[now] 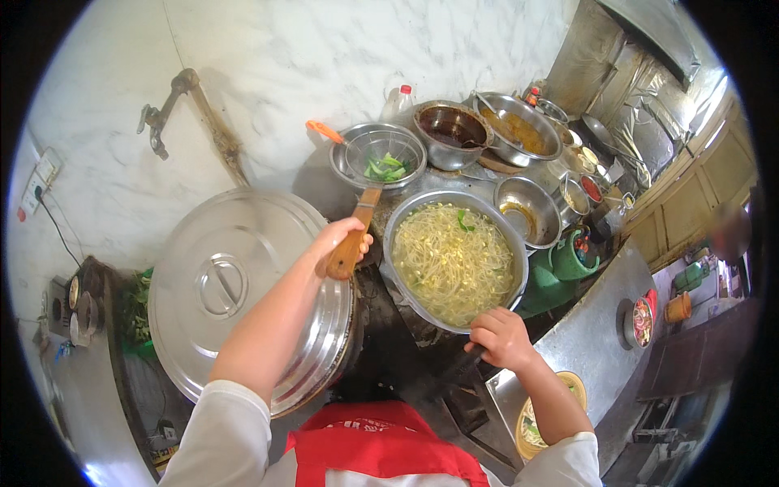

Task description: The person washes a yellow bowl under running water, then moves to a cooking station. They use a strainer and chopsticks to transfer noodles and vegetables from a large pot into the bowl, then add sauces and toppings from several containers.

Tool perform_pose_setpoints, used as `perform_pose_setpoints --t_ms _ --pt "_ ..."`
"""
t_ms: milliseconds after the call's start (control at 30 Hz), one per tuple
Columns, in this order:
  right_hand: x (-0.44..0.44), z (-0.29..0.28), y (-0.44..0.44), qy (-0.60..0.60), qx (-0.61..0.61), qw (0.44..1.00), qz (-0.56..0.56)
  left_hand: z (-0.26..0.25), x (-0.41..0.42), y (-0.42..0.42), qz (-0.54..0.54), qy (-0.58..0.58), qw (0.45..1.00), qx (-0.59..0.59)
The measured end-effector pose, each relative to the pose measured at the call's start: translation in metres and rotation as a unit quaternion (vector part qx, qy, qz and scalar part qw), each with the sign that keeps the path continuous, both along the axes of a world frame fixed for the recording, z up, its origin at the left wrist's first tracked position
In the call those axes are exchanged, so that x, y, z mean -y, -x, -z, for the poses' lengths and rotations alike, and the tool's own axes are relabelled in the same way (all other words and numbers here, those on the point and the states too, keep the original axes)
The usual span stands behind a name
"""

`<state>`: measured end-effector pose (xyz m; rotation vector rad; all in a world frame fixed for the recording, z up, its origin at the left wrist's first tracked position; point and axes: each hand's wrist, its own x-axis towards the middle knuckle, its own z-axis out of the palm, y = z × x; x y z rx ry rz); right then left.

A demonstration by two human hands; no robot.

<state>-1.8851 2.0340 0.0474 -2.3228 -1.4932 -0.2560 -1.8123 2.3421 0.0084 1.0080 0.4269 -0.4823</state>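
Note:
My left hand (342, 239) grips the flat wooden handle (352, 249) of a kitchen tool that reaches toward a steel basin (341, 173). Chopped green leaves (386, 167) lie in a wire-mesh strainer in that basin, and an orange handle (325, 131) sticks out over its far rim. I cannot tell whether the wooden handle belongs to this strainer. In front of me, a metal pot (389, 274) holds soybean sprouts (453, 262) in liquid. At its near rim, my right hand (499, 338) is closed around a dark handle (471, 359); what it belongs to is unclear.
A large lidded pot (195, 243) fills the left. Behind stand a pot of dark sauce (453, 159), a bowl of orange-brown food (520, 131) and an oil-stained steel bowl (538, 213). A green gas cylinder (572, 259) and a yellow plate of food (578, 386) are at right.

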Motion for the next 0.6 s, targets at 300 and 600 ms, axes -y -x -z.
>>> perform_pose_setpoints --t_ms 300,600 --pt "0.031 -0.007 0.003 -0.261 0.085 0.961 -0.016 0.016 -0.006 0.015 0.027 -0.008 1.0 0.003" --pt "0.044 0.142 0.006 -0.242 -0.082 0.928 0.271 -0.025 -0.051 0.184 0.007 -0.092 0.982 0.166"
